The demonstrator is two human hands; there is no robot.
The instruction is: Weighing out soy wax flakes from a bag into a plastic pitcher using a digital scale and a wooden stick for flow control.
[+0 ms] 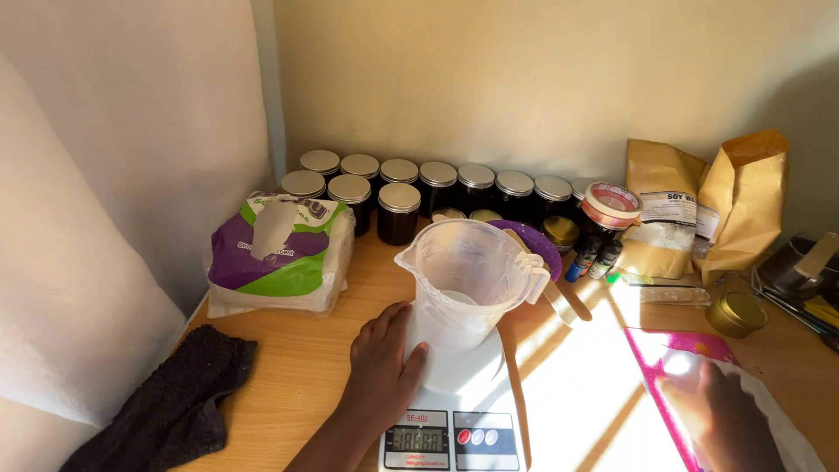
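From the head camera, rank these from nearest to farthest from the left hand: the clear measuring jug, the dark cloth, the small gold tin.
1. Clear measuring jug: on the white scale, touching the left hand.
2. Dark cloth: at the table's left edge.
3. Small gold tin: far right, past the sunlit patch.

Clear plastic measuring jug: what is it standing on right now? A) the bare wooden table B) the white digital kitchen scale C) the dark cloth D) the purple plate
B: the jug sits on the white scale, steadied at its base by the left hand.
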